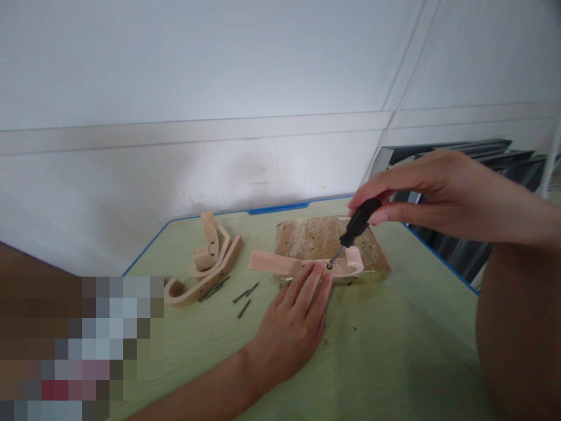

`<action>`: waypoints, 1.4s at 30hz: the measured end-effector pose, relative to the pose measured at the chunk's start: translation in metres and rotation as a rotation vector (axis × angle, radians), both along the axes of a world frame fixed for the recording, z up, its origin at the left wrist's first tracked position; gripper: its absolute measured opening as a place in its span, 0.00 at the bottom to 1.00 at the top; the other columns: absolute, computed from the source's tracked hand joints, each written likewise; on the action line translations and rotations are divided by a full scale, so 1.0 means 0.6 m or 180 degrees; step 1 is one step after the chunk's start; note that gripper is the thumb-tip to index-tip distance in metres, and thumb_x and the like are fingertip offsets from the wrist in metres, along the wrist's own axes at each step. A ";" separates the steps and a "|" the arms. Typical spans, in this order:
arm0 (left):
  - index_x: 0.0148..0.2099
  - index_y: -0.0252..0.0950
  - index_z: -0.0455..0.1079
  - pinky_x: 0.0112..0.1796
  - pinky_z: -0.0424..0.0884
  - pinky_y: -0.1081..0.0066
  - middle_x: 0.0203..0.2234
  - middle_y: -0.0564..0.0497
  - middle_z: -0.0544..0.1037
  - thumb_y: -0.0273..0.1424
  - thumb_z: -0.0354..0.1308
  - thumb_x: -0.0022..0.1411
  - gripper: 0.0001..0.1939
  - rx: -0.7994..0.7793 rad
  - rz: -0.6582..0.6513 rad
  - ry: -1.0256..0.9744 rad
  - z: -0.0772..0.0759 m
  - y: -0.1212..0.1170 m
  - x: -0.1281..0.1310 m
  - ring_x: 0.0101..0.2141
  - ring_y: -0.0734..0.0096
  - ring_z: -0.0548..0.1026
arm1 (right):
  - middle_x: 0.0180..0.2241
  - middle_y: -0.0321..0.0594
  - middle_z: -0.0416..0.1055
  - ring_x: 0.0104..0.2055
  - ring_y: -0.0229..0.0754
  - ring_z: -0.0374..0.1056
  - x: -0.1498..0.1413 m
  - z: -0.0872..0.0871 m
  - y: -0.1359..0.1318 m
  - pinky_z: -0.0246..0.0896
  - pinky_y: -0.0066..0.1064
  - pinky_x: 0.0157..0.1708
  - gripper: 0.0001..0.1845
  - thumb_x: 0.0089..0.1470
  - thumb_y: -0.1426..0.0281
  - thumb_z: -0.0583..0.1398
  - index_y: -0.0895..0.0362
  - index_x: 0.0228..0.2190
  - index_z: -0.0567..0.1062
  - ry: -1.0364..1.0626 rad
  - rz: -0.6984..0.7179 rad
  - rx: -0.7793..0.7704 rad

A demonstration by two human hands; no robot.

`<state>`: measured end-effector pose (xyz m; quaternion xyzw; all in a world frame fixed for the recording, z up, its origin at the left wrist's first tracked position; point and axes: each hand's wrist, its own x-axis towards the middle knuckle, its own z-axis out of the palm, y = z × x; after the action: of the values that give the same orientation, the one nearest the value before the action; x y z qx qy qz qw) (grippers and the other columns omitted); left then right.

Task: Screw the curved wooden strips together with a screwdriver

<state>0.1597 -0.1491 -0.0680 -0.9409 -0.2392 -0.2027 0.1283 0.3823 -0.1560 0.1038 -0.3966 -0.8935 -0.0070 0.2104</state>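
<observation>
A pale wooden hook (280, 263) with a curled right end lies across a taped board (302, 238) full of small holes. My left hand (300, 310) presses its fingertips on the middle of the hook, holding it against the board; its thumb is hidden. From the upper right, my right hand (412, 190) grips the black handle of a screwdriver (362, 222) between thumb and fingers. The tilted shaft meets a dark screw head (329, 266) in the hook, right beside my left fingertips.
More wooden hooks (219, 272) lie at the left of the green table (416, 327), with several loose dark screws (244, 309) near them. A white wall (197, 70) rises behind. Dark metal pieces (473, 153) stand past the right edge. A pixelated patch covers the lower left.
</observation>
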 end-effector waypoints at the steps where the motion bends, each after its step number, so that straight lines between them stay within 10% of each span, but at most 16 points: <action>1: 0.59 0.25 0.49 0.52 0.60 0.58 0.57 0.37 0.53 0.27 0.48 0.58 0.27 0.0000 0.0002 0.0000 0.000 0.000 0.000 0.58 0.53 0.48 | 0.30 0.36 0.73 0.29 0.33 0.66 -0.001 0.001 0.000 0.57 0.23 0.26 0.15 0.52 0.64 0.56 0.60 0.38 0.72 -0.0020 -0.0072 -0.0010; 16: 0.59 0.25 0.50 0.52 0.60 0.58 0.57 0.37 0.54 0.26 0.47 0.58 0.26 -0.0038 -0.0032 -0.0090 0.001 0.001 0.001 0.58 0.54 0.49 | 0.21 0.30 0.65 0.20 0.27 0.56 -0.006 -0.004 0.006 0.48 0.20 0.19 0.09 0.50 0.65 0.57 0.59 0.30 0.70 -0.0049 -0.0272 0.0053; 42: 0.59 0.25 0.49 0.52 0.60 0.57 0.57 0.37 0.53 0.26 0.47 0.58 0.27 -0.0044 -0.0015 -0.0049 0.001 0.000 0.000 0.58 0.54 0.48 | 0.15 0.30 0.41 0.18 0.28 0.40 -0.017 -0.018 0.021 0.34 0.27 0.18 0.26 0.52 0.55 0.51 0.60 0.13 0.54 -0.0157 -0.0727 0.0310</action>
<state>0.1598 -0.1493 -0.0672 -0.9407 -0.2394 -0.2085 0.1194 0.3721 -0.1433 0.0932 -0.4849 -0.8460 -0.0841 0.2051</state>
